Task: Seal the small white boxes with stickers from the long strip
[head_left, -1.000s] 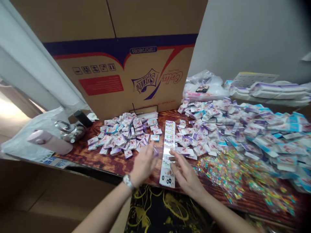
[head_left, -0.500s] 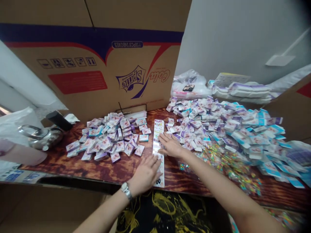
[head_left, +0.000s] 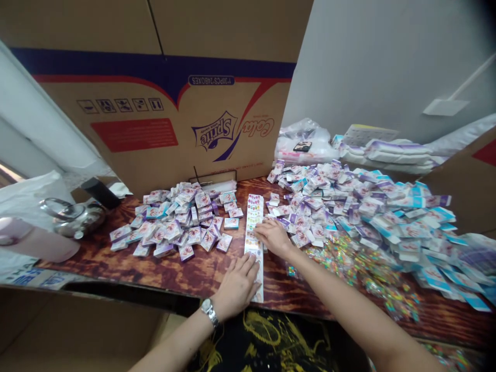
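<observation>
A long white sticker strip (head_left: pixel 254 217) with coloured dots lies lengthwise on the dark wooden table (head_left: pixel 178 271). My left hand (head_left: pixel 237 284), a watch on its wrist, rests flat on the strip's near end with fingers spread. My right hand (head_left: pixel 273 236) lies palm down on the strip's middle, fingers stretched toward it, beside the nearest small packets. A heap of small purple-and-white packets (head_left: pixel 182 217) lies left of the strip. A much larger heap of such packets (head_left: pixel 349 206) spreads to the right.
A big upside-down cardboard box (head_left: pixel 163 119) stands at the back. A metal kettle (head_left: pixel 73 217) and a pink bottle (head_left: pixel 34 242) sit at the left. Shiny multicoloured wrappers (head_left: pixel 368 274) lie right of my forearm. Stacked white bags (head_left: pixel 391 150) fill the back right.
My left hand dropped from mid-strip to the strip's near end and laid flat. My right hand reached forward onto the strip's middle. The view shifted slightly.
</observation>
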`<state>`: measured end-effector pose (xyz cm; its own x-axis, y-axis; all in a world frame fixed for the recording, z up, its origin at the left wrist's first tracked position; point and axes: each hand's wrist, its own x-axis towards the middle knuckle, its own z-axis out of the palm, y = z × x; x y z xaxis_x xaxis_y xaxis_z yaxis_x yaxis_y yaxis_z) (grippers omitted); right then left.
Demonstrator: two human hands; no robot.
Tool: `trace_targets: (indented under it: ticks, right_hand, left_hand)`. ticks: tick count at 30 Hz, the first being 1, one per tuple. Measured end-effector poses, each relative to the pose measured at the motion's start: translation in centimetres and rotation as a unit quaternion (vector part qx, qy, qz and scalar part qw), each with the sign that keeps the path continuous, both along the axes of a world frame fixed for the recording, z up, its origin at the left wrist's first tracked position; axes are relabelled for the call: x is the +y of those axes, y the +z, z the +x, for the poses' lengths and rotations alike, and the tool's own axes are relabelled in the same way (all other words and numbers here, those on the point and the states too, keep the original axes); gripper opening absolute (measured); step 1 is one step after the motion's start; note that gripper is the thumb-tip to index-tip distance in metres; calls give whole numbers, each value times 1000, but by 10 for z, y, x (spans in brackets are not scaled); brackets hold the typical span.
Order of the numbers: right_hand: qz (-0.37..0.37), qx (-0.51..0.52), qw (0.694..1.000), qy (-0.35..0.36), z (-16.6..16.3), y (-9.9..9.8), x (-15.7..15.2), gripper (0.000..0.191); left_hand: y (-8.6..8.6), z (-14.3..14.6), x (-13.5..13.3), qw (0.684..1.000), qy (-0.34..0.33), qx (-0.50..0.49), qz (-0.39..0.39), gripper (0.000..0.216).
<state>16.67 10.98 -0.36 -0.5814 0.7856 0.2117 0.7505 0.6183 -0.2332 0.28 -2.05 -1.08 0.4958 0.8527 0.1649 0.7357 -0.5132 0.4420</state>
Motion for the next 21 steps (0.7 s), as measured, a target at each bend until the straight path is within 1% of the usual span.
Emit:
trace_targets:
  ticks: [2,3,4,5,6,7,8,9,10,11,12,13,14,16,18,19,21]
  right_hand:
    - [21,23,1000,3,1,12,-7,23]
    - [38,43,998,7,2,21,-14,23]
    - [60,64,996,13,3,30,-24,23]
    - [94,100,990,29,5,40,-37,22]
    - [127,128,982,59,7,51,-51,22]
    - [158,154,971,94,8,61,-67,22]
    - [163,162,962,150,9,70,-83,23]
    - [146,162,953,209,9,79,-98,23]
    - [112,150,949,252,10,86,-111,24]
    - [82,144,945,283,10,91,-122,25]
    - [51,148,943,293,11,95,-129,26]
    - [25,161,946,281,11,97,-132,26]
    - [9,184,950,251,12,98,-132,26]
    - [-6,236,959,158,13,96,-122,24]
    - [-15,266,962,66,13,91,-106,22]
    - [-20,271,962,33,13,87,-99,22]
    - [-26,273,962,-4,11,80,-88,23]
  left_hand:
    - [10,0,-2,992,42,-109,-49,34]
    - [17,0,-3,974,81,-184,-102,35]
    - [24,0,-4,939,124,-270,-174,41]
    - [33,-1,-3,882,158,-361,-258,48]
    - [41,-2,-3,806,177,-449,-342,55]
    - [48,-3,-1,722,175,-528,-411,59]
    - [54,-4,1,642,166,-591,-458,59]
    - [59,-5,3,577,161,-635,-487,55]
    - [62,-6,5,533,166,-662,-500,49]
    - [64,-5,7,509,181,-675,-502,43]
    - [64,-5,7,505,200,-679,-493,37]
    - [64,-3,6,517,214,-678,-476,33]
    - [63,-1,4,539,216,-673,-457,33]
    - [62,3,-3,589,195,-652,-436,40]
    - [61,5,-10,633,157,-623,-432,52]
    - [61,5,-13,661,133,-601,-429,55]
    - [61,4,-15,733,99,-545,-395,50]
